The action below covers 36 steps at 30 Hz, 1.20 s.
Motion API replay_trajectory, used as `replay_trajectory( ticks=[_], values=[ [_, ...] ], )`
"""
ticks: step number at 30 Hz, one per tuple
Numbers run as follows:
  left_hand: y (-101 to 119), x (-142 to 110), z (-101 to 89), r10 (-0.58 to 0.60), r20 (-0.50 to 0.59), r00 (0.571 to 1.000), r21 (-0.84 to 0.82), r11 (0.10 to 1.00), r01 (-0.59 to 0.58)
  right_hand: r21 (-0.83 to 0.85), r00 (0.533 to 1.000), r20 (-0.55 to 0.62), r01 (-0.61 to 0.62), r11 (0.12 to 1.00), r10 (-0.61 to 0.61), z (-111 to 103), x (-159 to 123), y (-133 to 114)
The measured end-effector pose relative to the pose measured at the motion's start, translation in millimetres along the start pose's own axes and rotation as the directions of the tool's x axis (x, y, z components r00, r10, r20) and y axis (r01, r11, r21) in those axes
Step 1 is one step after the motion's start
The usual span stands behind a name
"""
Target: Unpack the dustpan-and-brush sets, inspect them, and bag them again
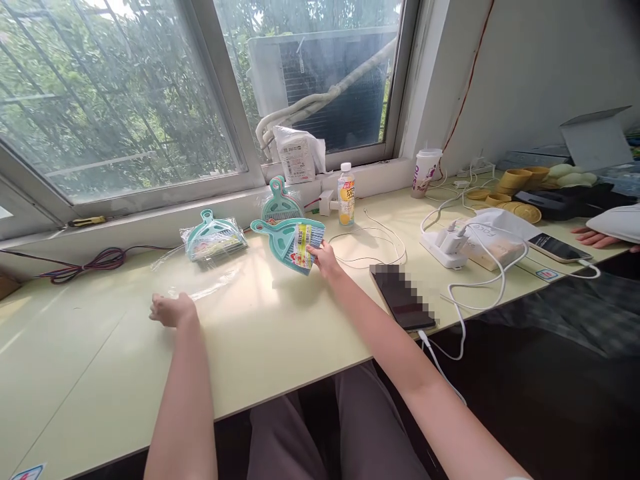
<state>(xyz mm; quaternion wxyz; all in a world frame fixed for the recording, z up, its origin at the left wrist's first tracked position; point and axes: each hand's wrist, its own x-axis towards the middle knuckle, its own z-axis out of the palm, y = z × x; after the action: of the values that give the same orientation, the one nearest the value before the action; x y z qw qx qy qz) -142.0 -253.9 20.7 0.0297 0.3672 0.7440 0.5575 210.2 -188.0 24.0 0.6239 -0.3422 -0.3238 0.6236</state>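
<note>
My right hand (pixel 324 259) is closed on the lower corner of a teal mini dustpan set (pixel 285 240) with a striped paper label, holding it just above the pale green table (pixel 280 327). My left hand (pixel 170 309) rests on the table as a loose fist, next to a crumpled clear plastic wrapper (pixel 200 283); whether it pinches the wrapper's edge is unclear. A second teal dustpan set in its clear bag (pixel 213 239) lies near the window sill. A third teal dustpan (pixel 281 200) leans against the sill behind the held one.
A drink bottle (pixel 346 193), a white cable loop (pixel 373 247), a phone (pixel 403 297), a power strip with chargers (pixel 445 247) and a lidded cup (pixel 425 172) lie to the right. Another person's hand (pixel 597 238) rests at far right by a phone (pixel 557 248). Coloured wires (pixel 95 260) run along the left sill.
</note>
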Motion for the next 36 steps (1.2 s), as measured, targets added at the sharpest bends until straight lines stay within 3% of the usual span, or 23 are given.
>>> replay_trajectory(
  ticks=[1,2,3,4,5,6,7,8,9,10,11,15,17,19,21,24,26,28,29,31,33,36],
  values=[
    [7.4,-5.7,2.0,0.037,-0.202,0.979,0.07,0.997,-0.023,0.006,1.0,0.01,-0.005,1.0,0.004,2.7,-2.1,3.7],
    [17.5,-13.7,6.3,0.11,-0.327,0.938,0.127,0.989,-0.072,0.007,1.0,0.024,-0.008,1.0,0.008,6.3,-4.7,8.2],
    [29.4,-23.8,12.9,0.211,-0.316,0.925,0.125,0.976,-0.18,0.005,0.999,0.039,-0.009,1.0,0.009,10.4,-7.6,13.1],
    [41.7,-35.5,21.6,0.265,-0.214,0.94,0.031,0.964,-0.265,-0.001,0.998,0.056,-0.008,1.0,0.008,14.8,-10.6,18.2],
    [53.1,-47.9,31.7,0.266,-0.02,0.964,-0.141,0.953,-0.266,-0.008,0.997,0.073,-0.005,1.0,0.006,19.1,-13.5,23.0],
    [62.5,-60.4,42.6,0.247,0.219,0.944,-0.32,0.932,-0.17,-0.018,0.996,0.09,0.002,1.0,0.0,23.0,-16.0,27.2],
    [69.4,-72.0,53.4,0.228,0.468,0.854,-0.435,0.901,-0.002,-0.034,0.995,0.103,0.014,0.999,-0.011,26.3,-18.1,30.4],
    [73.4,-81.9,63.2,0.228,0.643,0.731,-0.481,0.863,0.154,-0.061,0.994,0.109,0.027,0.998,-0.02,28.6,-19.4,32.7],
    [74.5,-89.4,71.4,0.212,0.703,0.679,-0.493,0.833,0.252,-0.107,0.994,0.105,0.035,0.994,-0.024,29.7,-19.8,33.7],
    [73.1,-93.8,77.6,0.188,0.73,0.657,-0.492,0.813,0.313,-0.179,0.995,0.095,0.036,0.983,-0.019,29.6,-19.3,33.6],
    [69.9,-95.1,81.5,0.153,0.728,0.668,-0.486,0.803,0.346,-0.275,0.997,0.082,0.03,0.961,-0.008,28.2,-17.9,32.3],
    [51.1,-76.7,80.5,-0.046,0.6,0.798,-0.427,0.825,0.369,-0.612,1.0,-0.009,-0.024,0.79,0.023,11.6,-5.7,19.6],
    [44.7,-65.1,76.6,-0.087,0.535,0.84,-0.42,0.836,0.354,-0.586,0.988,-0.15,-0.065,0.808,-0.03,-0.4,1.6,11.5],
    [42.6,-59.2,74.2,-0.09,0.499,0.862,-0.419,0.845,0.331,-0.438,0.947,-0.316,-0.086,0.895,-0.063,-11.1,7.0,4.6],
    [45.0,-60.3,73.4,-0.089,0.495,0.864,-0.405,0.856,0.321,-0.294,0.93,-0.367,-0.09,0.952,-0.025,-16.9,8.3,0.5],
    [54.6,-72.1,73.5,-0.009,0.506,0.862,-0.414,0.875,0.252,-0.382,0.975,-0.221,-0.09,0.92,0.004,-10.2,-0.3,1.5],
    [62.5,-83.9,73.7,0.095,0.515,0.852,-0.425,0.892,0.157,-0.603,0.987,-0.076,0.065,0.795,-0.139,3.3,-12.3,6.6],
    [69.7,-96.9,73.8,0.207,0.539,0.816,-0.431,0.901,0.057,-0.758,0.923,0.165,0.345,0.554,-0.348,18.9,-26.2,13.4],
    [72.9,-103.4,73.9,0.258,0.554,0.792,-0.437,0.899,0.013,-0.789,0.872,0.287,0.45,0.419,-0.396,25.7,-32.6,16.8],
    [78.2,-115.1,73.8,0.334,0.556,0.761,-0.456,0.888,-0.057,-0.819,0.802,0.434,0.541,0.192,-0.41,35.3,-42.2,21.9],
    [82.3,-123.3,73.5,0.372,0.537,0.757,-0.469,0.878,-0.099,-0.842,0.79,0.468,0.535,0.072,-0.395,38.8,-46.3,24.0],
    [86.5,-126.4,73.7,0.408,0.553,0.727,-0.488,0.865,-0.114,-0.862,0.806,0.434,0.502,0.076,-0.401,37.8,-44.4,21.8]
  ],
)
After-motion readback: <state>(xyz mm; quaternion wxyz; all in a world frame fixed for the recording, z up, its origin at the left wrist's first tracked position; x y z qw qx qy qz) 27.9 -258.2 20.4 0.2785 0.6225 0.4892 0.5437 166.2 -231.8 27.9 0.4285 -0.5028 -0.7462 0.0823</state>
